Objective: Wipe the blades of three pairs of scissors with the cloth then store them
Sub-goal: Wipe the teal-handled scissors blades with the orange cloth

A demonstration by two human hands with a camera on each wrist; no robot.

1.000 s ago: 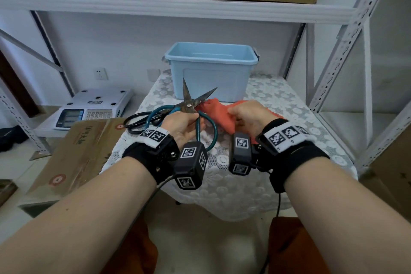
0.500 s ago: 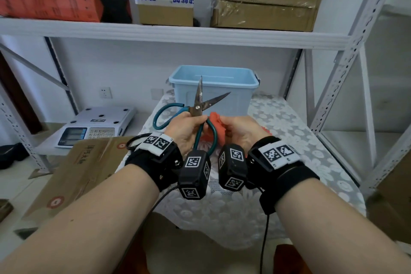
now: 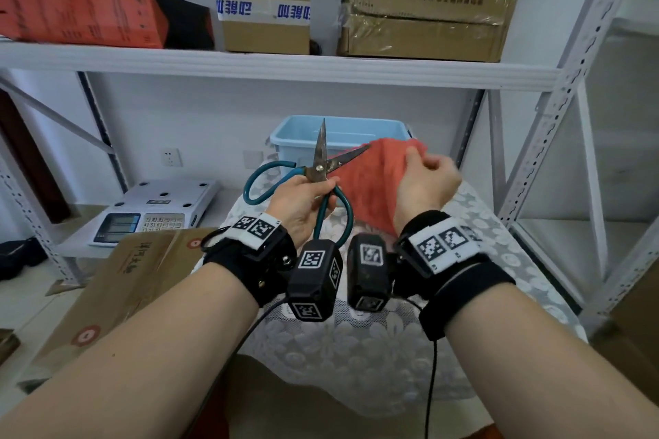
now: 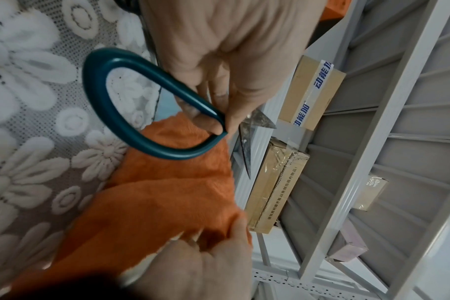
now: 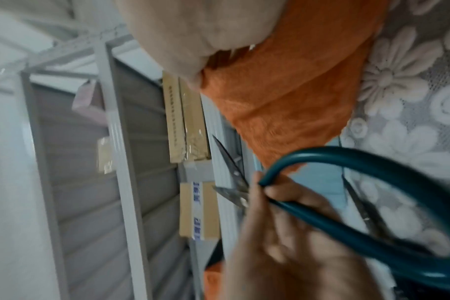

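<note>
My left hand (image 3: 303, 200) grips the teal-handled scissors (image 3: 320, 167) near the pivot, above the table. Their blades are spread: one points straight up, the other points right against the orange cloth (image 3: 371, 185). My right hand (image 3: 424, 182) pinches the cloth's top edge and holds it up beside that blade. In the left wrist view the teal handle loop (image 4: 131, 142) lies over the cloth (image 4: 167, 192). The right wrist view shows another pair of scissors (image 5: 360, 205) lying on the table. A light blue bin (image 3: 356, 125) stands open behind the hands.
The lace-covered table (image 3: 392, 331) is small, with the bin at its far edge. A white scale (image 3: 157, 210) and a cardboard box (image 3: 124, 278) sit to the left. A shelf (image 3: 285, 64) with boxes hangs overhead, and metal rack uprights (image 3: 556, 118) stand at the right.
Both hands have risen off the table. My right hand has lifted the cloth from beside the handles up to the right-pointing blade. The scissors stay spread in my left hand.
</note>
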